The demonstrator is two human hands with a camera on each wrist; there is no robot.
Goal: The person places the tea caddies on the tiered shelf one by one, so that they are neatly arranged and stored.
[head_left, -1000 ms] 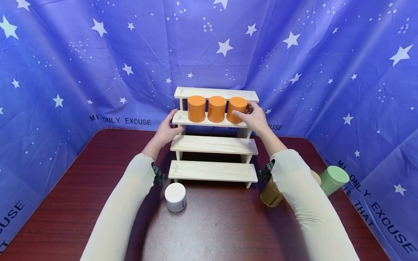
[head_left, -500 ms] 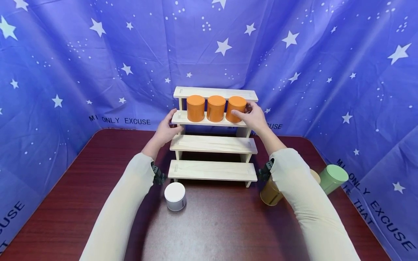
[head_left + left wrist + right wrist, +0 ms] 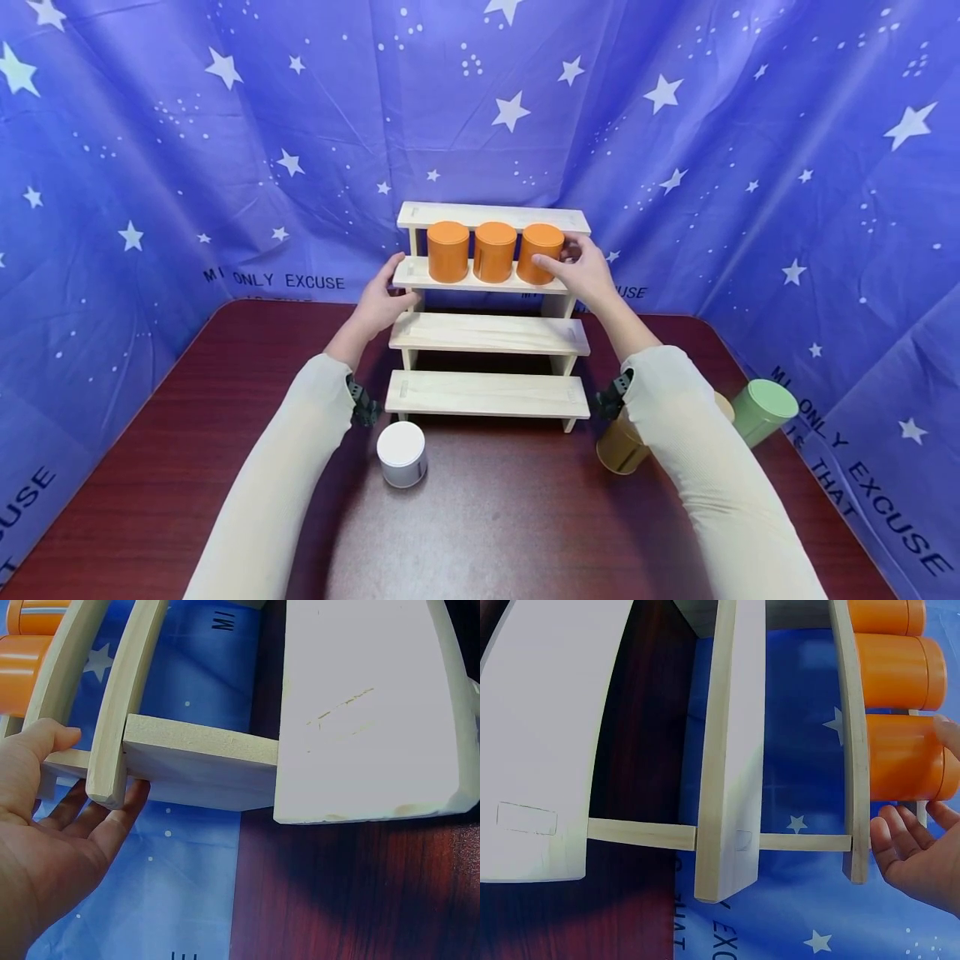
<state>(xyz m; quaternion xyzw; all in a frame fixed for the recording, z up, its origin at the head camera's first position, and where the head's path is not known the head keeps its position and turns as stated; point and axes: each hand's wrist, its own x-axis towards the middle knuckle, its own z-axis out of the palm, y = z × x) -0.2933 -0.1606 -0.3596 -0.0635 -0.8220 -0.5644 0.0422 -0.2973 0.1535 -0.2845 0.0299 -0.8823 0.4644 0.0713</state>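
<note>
Three orange canisters stand in a row on the second step from the top of a pale wooden stepped rack. My right hand holds the rightmost orange canister, thumb on its front and fingers at its right side and behind. At the rack's left end, my left hand grips the side frame just below that same step. In the left wrist view, the left thumb lies on one side of the wood and the fingertips reach round the other. The middle orange canister stands untouched.
A white canister stands on the dark red table, front left of the rack. On the right are a brown-gold canister, partly behind the right sleeve, and a green one. A blue starry curtain hangs behind.
</note>
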